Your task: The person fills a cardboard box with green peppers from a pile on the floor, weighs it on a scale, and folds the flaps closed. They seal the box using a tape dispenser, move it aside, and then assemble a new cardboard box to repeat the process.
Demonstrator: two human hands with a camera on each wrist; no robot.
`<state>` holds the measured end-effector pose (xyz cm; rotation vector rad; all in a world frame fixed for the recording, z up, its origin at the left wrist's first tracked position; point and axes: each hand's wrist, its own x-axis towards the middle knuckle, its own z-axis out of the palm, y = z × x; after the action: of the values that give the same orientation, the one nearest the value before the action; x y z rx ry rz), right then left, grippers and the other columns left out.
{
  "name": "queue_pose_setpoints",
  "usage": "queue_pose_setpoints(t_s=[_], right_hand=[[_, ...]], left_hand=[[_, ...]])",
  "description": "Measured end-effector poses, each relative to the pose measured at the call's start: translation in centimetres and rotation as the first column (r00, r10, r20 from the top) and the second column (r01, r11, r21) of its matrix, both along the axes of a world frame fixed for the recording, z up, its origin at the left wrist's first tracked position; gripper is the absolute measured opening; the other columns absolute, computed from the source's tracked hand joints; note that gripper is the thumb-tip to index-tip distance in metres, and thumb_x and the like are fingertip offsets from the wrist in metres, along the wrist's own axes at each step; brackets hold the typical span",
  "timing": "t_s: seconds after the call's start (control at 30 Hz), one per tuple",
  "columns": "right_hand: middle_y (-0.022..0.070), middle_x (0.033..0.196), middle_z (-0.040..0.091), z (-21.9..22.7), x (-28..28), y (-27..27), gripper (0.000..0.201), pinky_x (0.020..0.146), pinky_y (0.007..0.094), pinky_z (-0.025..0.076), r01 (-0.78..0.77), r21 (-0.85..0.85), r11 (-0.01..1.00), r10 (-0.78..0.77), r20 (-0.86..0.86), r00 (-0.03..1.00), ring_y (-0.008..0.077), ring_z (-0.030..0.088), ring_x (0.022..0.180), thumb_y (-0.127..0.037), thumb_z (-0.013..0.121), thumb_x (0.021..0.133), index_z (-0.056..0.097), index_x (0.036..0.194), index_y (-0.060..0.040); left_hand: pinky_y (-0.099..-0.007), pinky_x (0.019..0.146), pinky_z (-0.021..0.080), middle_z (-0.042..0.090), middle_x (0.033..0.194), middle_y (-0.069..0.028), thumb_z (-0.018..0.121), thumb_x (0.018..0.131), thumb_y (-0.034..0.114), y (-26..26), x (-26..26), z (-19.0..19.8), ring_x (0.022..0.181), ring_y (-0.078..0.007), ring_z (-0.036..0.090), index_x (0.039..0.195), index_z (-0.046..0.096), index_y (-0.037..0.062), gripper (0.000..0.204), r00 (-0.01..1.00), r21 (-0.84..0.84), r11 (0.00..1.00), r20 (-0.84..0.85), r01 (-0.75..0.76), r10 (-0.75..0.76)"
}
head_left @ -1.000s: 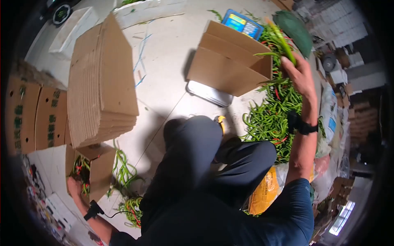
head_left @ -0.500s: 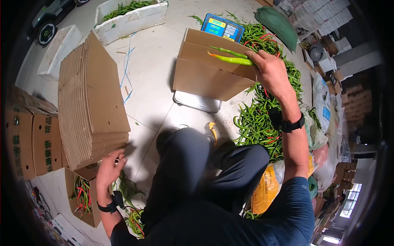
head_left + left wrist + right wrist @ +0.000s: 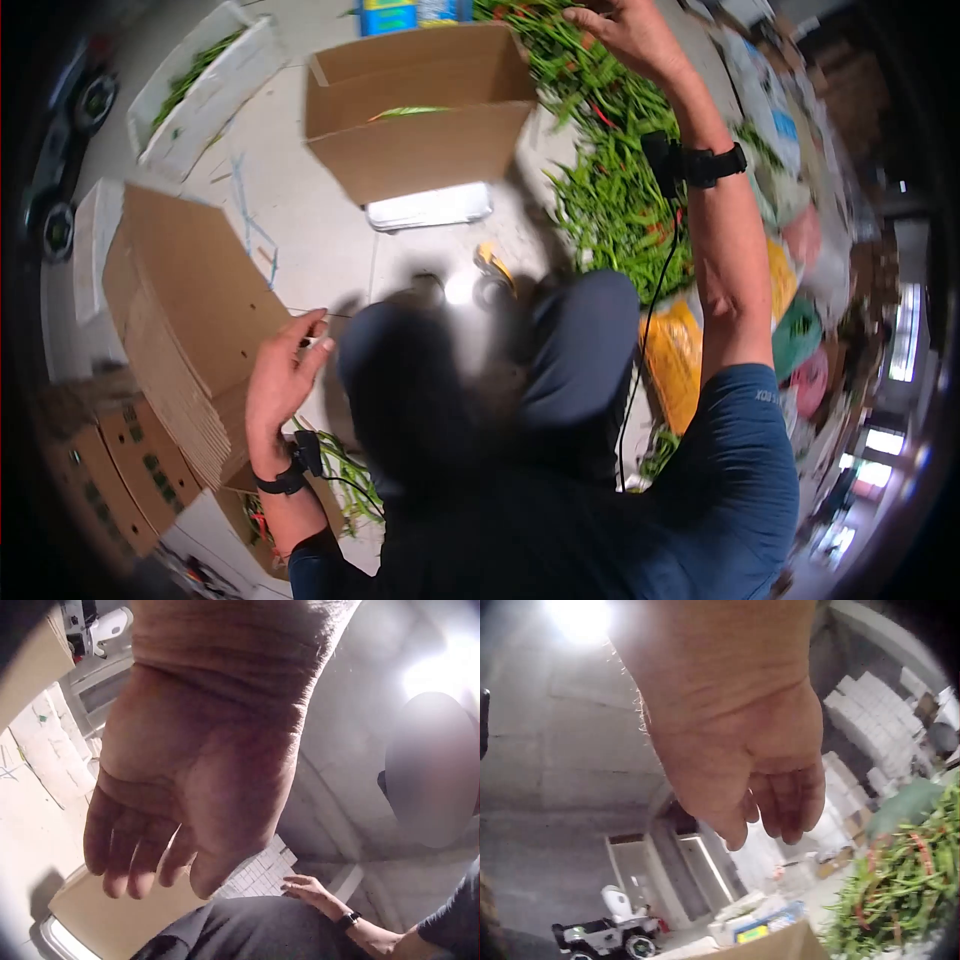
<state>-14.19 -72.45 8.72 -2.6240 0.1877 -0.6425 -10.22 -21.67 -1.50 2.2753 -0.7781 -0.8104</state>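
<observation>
My left hand [image 3: 283,375] hangs beside the stack of flat cardboard [image 3: 195,300], its fingers loosely bent; the left wrist view shows nothing in it. My right hand [image 3: 632,38] is raised above the far end of a heap of green chili peppers [image 3: 625,210] with some red ones among them. In the right wrist view this hand [image 3: 739,772] is empty too, fingers loosely bent. To its left, an open cardboard box [image 3: 415,155] stands on a scale [image 3: 430,208]. A light green chili pepper [image 3: 412,111] shows inside the box; its bottom is hidden.
A blue display panel [image 3: 400,14] stands behind the box. At the left are a white foam crate [image 3: 215,95] with peppers and printed cartons [image 3: 140,465]. A yellow-handled tool [image 3: 494,265] lies on the floor near my knees. Filled bags [image 3: 672,350] line the right side.
My right hand carried chili peppers over the box, released them, and moved away over the heap. My left hand came out of the small box at lower left and rose beside the cardboard stack.
</observation>
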Motion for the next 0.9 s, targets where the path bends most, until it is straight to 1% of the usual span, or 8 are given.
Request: queue_pose_setpoints(t_s=[0.07,0.13,0.2,0.23,0.4,0.6,0.73,0.9], right_hand=[[0.0233,0.110,0.068,-5.4,-5.4,-6.7,0.045,0.088,0.0427,0.053,0.155,0.047,0.987,-0.148,-0.128,0.981,0.0377,0.066,0.101,-0.028,0.071,0.084,0.064,0.120,-0.0021],[0.0233,0.106,0.069,-11.2,-13.3,-9.5,0.044,0.085,0.0442,0.053,0.195,-0.160,0.968,-0.224,-0.195,0.955,0.0388,0.067,0.098,-0.030,0.071,0.084,0.064,0.118,-0.0017],[0.0243,0.103,0.069,-16.2,-19.6,-9.7,0.045,0.084,0.0458,0.053,0.301,-0.284,0.911,-0.413,-0.656,0.632,0.0403,0.066,0.097,-0.033,0.072,0.083,0.064,0.114,-0.0008],[0.0255,0.102,0.069,-19.5,-22.9,-9.0,0.046,0.084,0.0468,0.053,0.414,-0.219,0.883,-0.438,-0.702,0.562,0.0414,0.066,0.096,-0.034,0.074,0.080,0.066,0.110,0.0003],[0.0278,0.106,0.067,-34.5,-35.2,-3.9,0.053,0.089,0.0437,0.052,0.619,0.022,0.785,-0.274,-0.884,0.379,0.0426,0.065,0.099,-0.031,0.076,0.077,0.064,0.114,0.0042],[0.0246,0.107,0.066,-42.5,-36.7,0.1,0.042,0.085,0.0461,0.052,0.795,-0.067,0.603,-0.577,-0.725,0.376,0.0410,0.063,0.099,-0.020,0.069,0.081,0.060,0.117,0.0006],[0.0153,0.087,0.062,-43.7,-31.6,-0.6,0.012,0.075,0.0443,0.051,0.546,-0.193,0.815,-0.573,-0.400,0.715,0.0346,0.062,0.084,-0.007,0.059,0.077,0.059,0.089,-0.0055],[0.0112,0.092,0.062,-47.0,-23.2,-2.8,0.014,0.081,0.0395,0.046,0.388,-0.326,0.862,-0.490,-0.342,0.802,0.0292,0.060,0.093,-0.008,0.059,0.077,0.060,0.091,-0.0065]], left_hand=[[-0.0342,0.078,0.052,0.068,0.102,-0.0149,0.064,0.091,0.014,-1.8,1.0,-0.2,0.085,-0.0235,0.066,0.126,0.060,-0.0003,0.038,0.998,-0.060,0.998,0.049,0.036,-0.033],[-0.0329,0.078,0.052,0.068,0.103,-0.0139,0.063,0.092,0.014,-4.1,2.0,0.3,0.087,-0.0201,0.065,0.125,0.060,-0.0021,0.037,0.998,-0.055,0.996,0.015,0.065,-0.064],[-0.0303,0.075,0.051,0.067,0.101,-0.0105,0.063,0.094,0.014,-6.8,3.0,0.7,0.085,-0.0170,0.062,0.125,0.060,-0.0017,0.035,0.995,-0.025,0.995,-0.015,0.098,-0.099],[-0.0303,0.075,0.051,0.067,0.101,-0.0105,0.063,0.094,0.014,-8.0,3.8,0.4,0.085,-0.0170,0.062,0.125,0.060,-0.0017,0.035,0.993,-0.018,0.993,-0.017,0.115,-0.115],[-0.0276,0.076,0.049,0.063,0.101,-0.0054,0.062,0.096,0.016,-12.8,6.5,0.6,0.086,-0.0127,0.056,0.129,0.057,-0.0018,0.038,0.976,0.134,0.973,-0.139,0.189,-0.170],[-0.0276,0.080,0.048,0.063,0.103,-0.0057,0.063,0.097,0.021,-18.3,7.3,2.8,0.091,-0.0129,0.058,0.127,0.057,-0.0024,0.039,0.967,0.075,0.971,-0.141,0.225,-0.213],[-0.0296,0.075,0.052,0.067,0.101,-0.0079,0.061,0.097,0.022,-23.9,4.1,2.9,0.091,-0.0171,0.065,0.120,0.062,-0.0010,0.032,0.960,-0.057,0.985,-0.221,0.163,-0.172],[-0.0306,0.072,0.055,0.070,0.094,-0.0092,0.059,0.098,0.017,-28.6,-1.5,-3.5,0.086,-0.0177,0.068,0.114,0.064,-0.0006,0.025,0.734,-0.093,0.991,-0.679,-0.092,0.004]])
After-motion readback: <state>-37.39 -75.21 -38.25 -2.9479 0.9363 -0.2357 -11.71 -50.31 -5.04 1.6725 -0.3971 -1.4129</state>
